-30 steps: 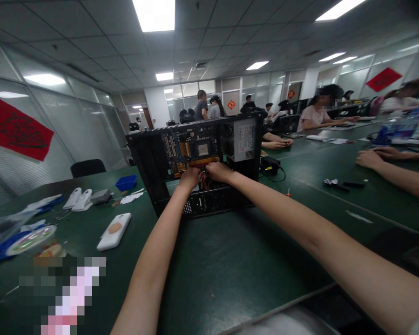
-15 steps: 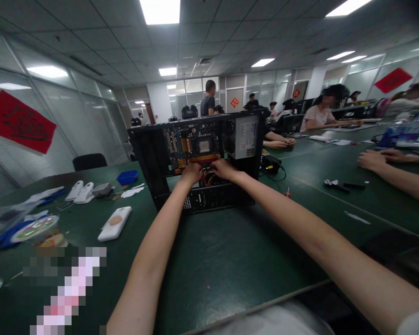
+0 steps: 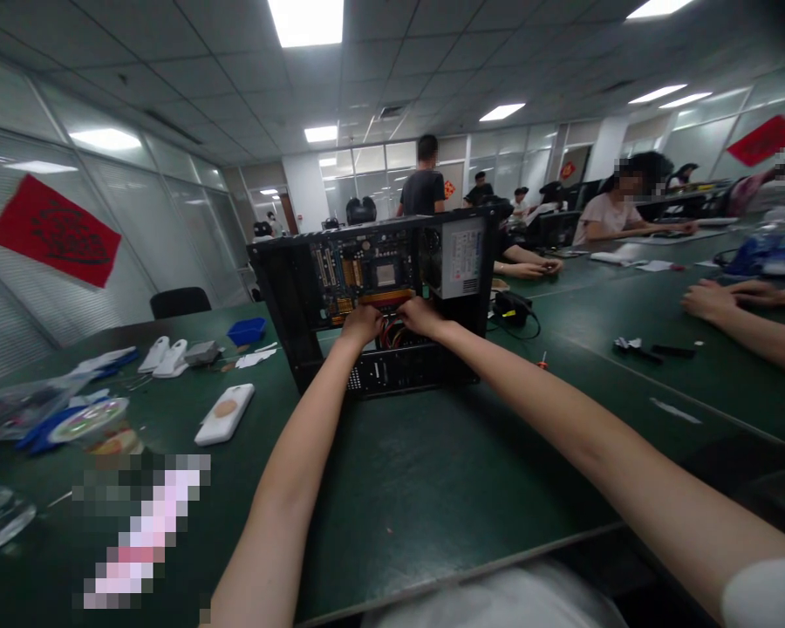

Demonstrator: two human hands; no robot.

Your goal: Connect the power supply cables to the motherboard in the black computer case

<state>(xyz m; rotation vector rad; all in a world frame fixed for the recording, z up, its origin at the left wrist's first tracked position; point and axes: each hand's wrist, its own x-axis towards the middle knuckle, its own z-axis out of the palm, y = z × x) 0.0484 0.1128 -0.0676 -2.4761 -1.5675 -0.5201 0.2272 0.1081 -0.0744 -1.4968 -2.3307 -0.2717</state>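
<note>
An open black computer case [image 3: 281,305] stands on the green table, its inside facing me. In it are a motherboard [image 3: 332,266] with a pale square at the processor socket [image 3: 385,275], and a silver power supply [image 3: 463,257] at upper right. My left hand [image 3: 364,324] is closed at the board's lower edge, under the red and yellow memory slots [image 3: 392,298]. Level with it, my right hand [image 3: 421,316] is closed at the slots' right end. Red and dark cables [image 3: 392,334] bunch between the hands. The fingertips are too small and dark to show what they pinch.
Left of the case lie a white phone [image 3: 226,413], a blue tray [image 3: 246,331], white objects [image 3: 171,358] and a plastic tub [image 3: 95,423]. A screwdriver [image 3: 542,361] and black cable [image 3: 515,310] lie to the right. Another person's hands [image 3: 710,301] rest at far right.
The whole view has shifted slightly, so things appear a little further right. Both hands stay at the memory slots with hardly any movement. The standing person behind has moved right.
</note>
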